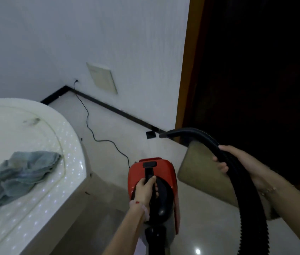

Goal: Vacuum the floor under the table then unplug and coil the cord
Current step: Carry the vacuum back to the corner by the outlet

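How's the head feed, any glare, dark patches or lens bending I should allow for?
Head view: dim and soft throughout; the doorway is near black; a glare spot sits on the floor; glints speckle the table rim; the wide lens tilts the door frame; the cord reads clearly.

Looks like a room at home: white table (35, 137), tiled floor (108, 126), wooden door frame (188, 70), wall socket (76, 81).
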Available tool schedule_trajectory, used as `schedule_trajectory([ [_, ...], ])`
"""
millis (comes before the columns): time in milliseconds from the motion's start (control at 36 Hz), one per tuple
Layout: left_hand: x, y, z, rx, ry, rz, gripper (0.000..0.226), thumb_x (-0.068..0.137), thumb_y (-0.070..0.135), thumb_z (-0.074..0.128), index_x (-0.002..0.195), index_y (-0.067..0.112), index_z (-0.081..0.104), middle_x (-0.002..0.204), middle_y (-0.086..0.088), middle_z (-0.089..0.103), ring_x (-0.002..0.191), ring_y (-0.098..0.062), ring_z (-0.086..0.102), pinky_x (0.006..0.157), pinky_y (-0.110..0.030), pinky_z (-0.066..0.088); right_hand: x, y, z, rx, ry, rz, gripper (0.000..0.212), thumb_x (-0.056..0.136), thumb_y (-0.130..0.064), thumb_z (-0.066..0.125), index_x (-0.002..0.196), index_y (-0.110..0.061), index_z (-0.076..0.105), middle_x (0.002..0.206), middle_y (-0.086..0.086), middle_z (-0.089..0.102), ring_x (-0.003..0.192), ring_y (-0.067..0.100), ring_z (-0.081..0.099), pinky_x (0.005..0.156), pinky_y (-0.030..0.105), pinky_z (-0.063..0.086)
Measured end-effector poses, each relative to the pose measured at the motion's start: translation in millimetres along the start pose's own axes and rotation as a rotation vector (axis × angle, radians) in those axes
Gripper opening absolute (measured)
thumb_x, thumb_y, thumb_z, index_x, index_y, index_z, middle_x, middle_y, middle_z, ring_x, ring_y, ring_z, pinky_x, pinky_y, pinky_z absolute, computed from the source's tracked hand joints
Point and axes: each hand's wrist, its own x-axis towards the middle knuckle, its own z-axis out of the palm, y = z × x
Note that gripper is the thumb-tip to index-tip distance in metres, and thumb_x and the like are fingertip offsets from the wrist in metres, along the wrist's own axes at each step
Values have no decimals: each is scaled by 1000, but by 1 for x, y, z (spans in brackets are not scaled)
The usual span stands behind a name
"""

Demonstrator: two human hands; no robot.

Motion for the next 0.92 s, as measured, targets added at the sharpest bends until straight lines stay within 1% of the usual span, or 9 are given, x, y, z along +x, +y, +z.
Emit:
schedule_trajectory([
  [111,38,60,-5,-32,20,36,14,93,14,54,81,9,50,60,-4,48,48,-14,44,43,-22,40,39,-54,31,39,-48,-81,43,79,-30,61,117,-11,52,71,7,56,44,10,51,35,19,45],
  [194,67,104,-6,-26,25,81,14,93,15,55,80,9,51,58,-4,49,45,-13,46,42,-22,41,74,-87,60,25,-74,-91,48,78,-29,63,123,-15,51,71,9,57,44,11,51,35,20,45],
  [361,118,188,-22,-5,132,168,14,91,15,56,78,12,55,60,-2,50,49,-13,46,46,-22,40,138,-142,116,11,-153,-46,38,81,-27,59,115,-11,53,69,8,55,42,10,50,34,18,45],
  [417,133,213,-29,-23,164,196,14,91,15,56,77,12,54,60,-2,50,49,-13,45,46,-21,40,162,-163,132,18,-180,-18,41,79,-28,60,114,-8,51,69,8,53,41,10,49,34,18,45],
  [528,169,261,-43,-70,262,231,12,91,14,58,80,10,52,59,-3,48,50,-14,43,48,-23,39,222,-209,164,-24,-267,88,32,83,-31,58,94,-2,51,60,6,51,39,9,48,34,18,45],
  [611,203,294,-54,-113,330,247,11,90,13,59,81,10,53,61,-4,48,51,-14,43,49,-24,39,275,-242,191,-51,-340,97,34,79,-29,61,98,-3,51,70,7,48,40,9,47,34,18,45],
  [694,234,327,-63,-138,406,262,11,90,11,58,81,9,52,61,-5,47,53,-15,43,50,-24,38,324,-276,220,-92,-386,105,35,76,-30,62,96,-3,51,72,7,48,40,9,47,34,18,44],
  [806,269,367,-80,-189,509,292,13,91,10,57,79,9,51,62,-6,46,53,-16,43,51,-25,38,380,-318,262,-125,-424,108,30,87,-28,56,102,-4,49,71,8,52,41,9,47,34,18,44],
  [917,299,401,-98,-242,591,308,16,91,8,57,76,10,50,61,-6,46,52,-16,42,49,-25,39,429,-350,308,-156,-467,118,30,90,-28,55,108,-6,48,71,8,54,42,10,47,34,18,44],
])
